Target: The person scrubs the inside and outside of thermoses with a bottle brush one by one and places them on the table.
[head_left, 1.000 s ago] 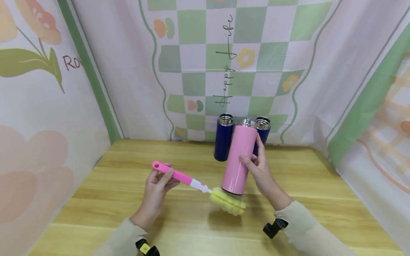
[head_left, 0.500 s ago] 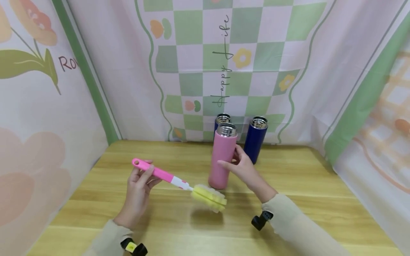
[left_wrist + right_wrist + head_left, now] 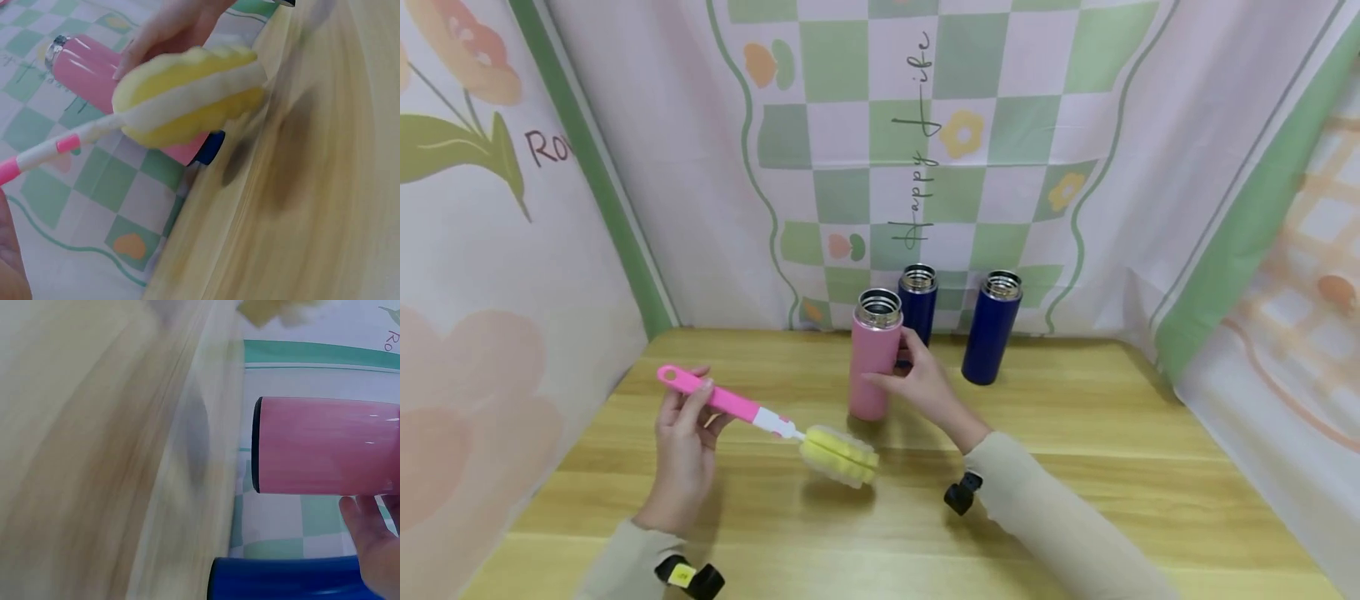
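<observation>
In the head view my left hand (image 3: 685,442) pinches the pink handle of a bottle brush (image 3: 730,403) between thumb and fingers. Its yellow sponge head (image 3: 194,94) points right, held over the table with a shadow below. My right hand (image 3: 921,383) grips a pink thermos bottle (image 3: 871,367) from its right side, thumb across the front. The bottle stands upright with its steel mouth uncovered. In the right wrist view the pink bottle's dark base (image 3: 256,445) shows, with fingertips (image 3: 347,506) along its side.
Two dark blue thermos bottles with uncovered mouths stand behind: one (image 3: 919,304) partly hidden by the pink bottle and right hand, another (image 3: 992,329) farther right. The wooden table (image 3: 1075,417) backs onto a checkered cloth (image 3: 835,133), with printed cloth on both sides.
My right hand has carried the pink bottle left, lower and upright, from in front of the blue bottles. My left hand has moved left with the brush, its sponge head shifting away from the table's right.
</observation>
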A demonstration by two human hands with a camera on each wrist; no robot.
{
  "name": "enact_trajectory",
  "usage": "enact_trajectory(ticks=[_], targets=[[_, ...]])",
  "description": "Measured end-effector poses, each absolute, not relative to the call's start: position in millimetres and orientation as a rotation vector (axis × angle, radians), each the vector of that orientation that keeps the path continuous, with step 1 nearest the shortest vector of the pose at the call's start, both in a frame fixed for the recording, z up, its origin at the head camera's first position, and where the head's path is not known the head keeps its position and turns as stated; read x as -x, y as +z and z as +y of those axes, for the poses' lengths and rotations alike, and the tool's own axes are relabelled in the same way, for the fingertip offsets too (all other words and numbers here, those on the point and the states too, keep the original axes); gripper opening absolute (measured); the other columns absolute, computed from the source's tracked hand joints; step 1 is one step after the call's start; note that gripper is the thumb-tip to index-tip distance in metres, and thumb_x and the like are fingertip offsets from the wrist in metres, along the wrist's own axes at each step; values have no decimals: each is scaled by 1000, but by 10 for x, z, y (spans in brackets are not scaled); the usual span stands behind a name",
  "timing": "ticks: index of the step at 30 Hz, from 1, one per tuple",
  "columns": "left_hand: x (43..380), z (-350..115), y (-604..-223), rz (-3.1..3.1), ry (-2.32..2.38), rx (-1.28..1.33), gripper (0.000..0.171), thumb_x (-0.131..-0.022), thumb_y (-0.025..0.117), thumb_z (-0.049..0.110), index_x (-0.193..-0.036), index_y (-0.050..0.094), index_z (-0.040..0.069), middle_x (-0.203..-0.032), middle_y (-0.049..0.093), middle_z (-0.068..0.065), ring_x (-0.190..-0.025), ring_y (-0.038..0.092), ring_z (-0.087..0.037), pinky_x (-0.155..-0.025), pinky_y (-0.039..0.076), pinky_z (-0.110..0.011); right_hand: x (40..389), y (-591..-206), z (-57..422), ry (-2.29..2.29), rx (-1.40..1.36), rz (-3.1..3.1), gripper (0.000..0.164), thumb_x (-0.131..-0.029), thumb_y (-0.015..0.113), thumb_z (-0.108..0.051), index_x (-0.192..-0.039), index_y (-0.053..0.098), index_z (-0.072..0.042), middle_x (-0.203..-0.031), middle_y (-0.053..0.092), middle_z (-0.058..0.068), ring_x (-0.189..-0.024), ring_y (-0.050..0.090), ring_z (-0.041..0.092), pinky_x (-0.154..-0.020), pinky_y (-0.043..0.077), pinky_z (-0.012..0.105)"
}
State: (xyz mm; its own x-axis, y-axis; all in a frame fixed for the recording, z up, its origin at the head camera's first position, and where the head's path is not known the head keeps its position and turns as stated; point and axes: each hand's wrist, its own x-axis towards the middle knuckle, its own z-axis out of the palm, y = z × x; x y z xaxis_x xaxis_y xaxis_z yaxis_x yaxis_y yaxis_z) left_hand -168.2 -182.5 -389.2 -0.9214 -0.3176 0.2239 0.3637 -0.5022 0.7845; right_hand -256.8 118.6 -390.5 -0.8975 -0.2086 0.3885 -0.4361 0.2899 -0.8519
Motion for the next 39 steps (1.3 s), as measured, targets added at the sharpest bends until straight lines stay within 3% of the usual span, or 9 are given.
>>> enact_trajectory(ticks=[4,11,16,24,35,39], targets=[[1695,-1876,-3872,-1180,-2448,25,11,-102,57,5,-109,64,8,-85,57,-3,-70,62,-11,-69,64,-27,2674,-3880,1041,1598,-574,-2386,73,-81,87,-21,-141,46,-14,-120,63,8,-103,62,25,-85,59,47],[1691,-1933,-3837,-1115,-2441,-8,10,-101,59,4,-110,64,4,-82,57,-3,-68,61,-12,-65,62,-25,2915,-3839,822,1565,-496,-2428,75,-81,87,-22,-143,46,-13,-121,63,8,-109,62,25,-96,56,43],[1691,-1972,-3844,-1150,-2416,-18,10,-101,59,6,-110,63,6,-82,57,-3,-69,61,-12,-66,62,-25,3102,-3845,716,1551,-413,-2459,74,-82,86,-25,-143,45,-14,-127,62,8,-112,62,24,-96,56,37],[1712,-1971,-3847,-1202,-2383,-30,12,-102,59,8,-113,61,5,-86,55,-2,-70,61,-12,-69,62,-24,3347,-3913,628,1576,-322,-2460,77,-83,86,-25,-146,42,-13,-131,61,11,-113,62,25,-98,55,37],[1721,-1948,-3854,-1172,-2387,-18,10,-101,59,5,-109,65,8,-84,57,-2,-69,62,-11,-68,63,-25,3434,-4027,532,1626,-261,-2450,76,-85,84,-22,-147,41,-14,-134,60,12,-119,60,25,-100,54,37],[1715,-1935,-3847,-1218,-2368,-29,13,-102,59,7,-114,62,6,-85,57,-2,-71,62,-10,-70,63,-24,3449,-4034,508,1661,-236,-2429,79,-85,84,-24,-149,40,-14,-137,59,12,-122,59,26,-101,54,39]])
